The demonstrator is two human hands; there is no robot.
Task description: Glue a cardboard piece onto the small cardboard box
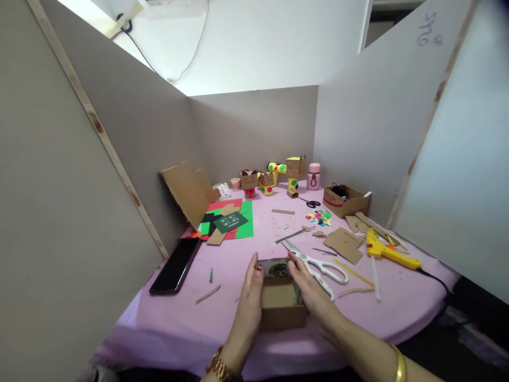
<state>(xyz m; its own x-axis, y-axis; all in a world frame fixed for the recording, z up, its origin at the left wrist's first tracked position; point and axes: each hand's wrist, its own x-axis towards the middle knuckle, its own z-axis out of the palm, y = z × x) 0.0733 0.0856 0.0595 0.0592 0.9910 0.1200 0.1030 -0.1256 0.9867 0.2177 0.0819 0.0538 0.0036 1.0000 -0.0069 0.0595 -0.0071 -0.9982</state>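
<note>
Cardboard box (283, 318) between left hand (250, 292) and right hand (312, 291), grasped by opposite sides, likely to hold it steady; white scissors (306, 259) just beyond right hand, probably there for easy reach.

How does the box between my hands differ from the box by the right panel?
The held box has a plain brown near side; the far box has red markings. The held box shows a bare floor; the far box holds dark items. Both are open-topped cardboard.

Grey partitions (254, 122) around a pink-covered table (175, 326), white wall (270, 48) behind, perhaps a doorway (382, 33) beyond.
</note>
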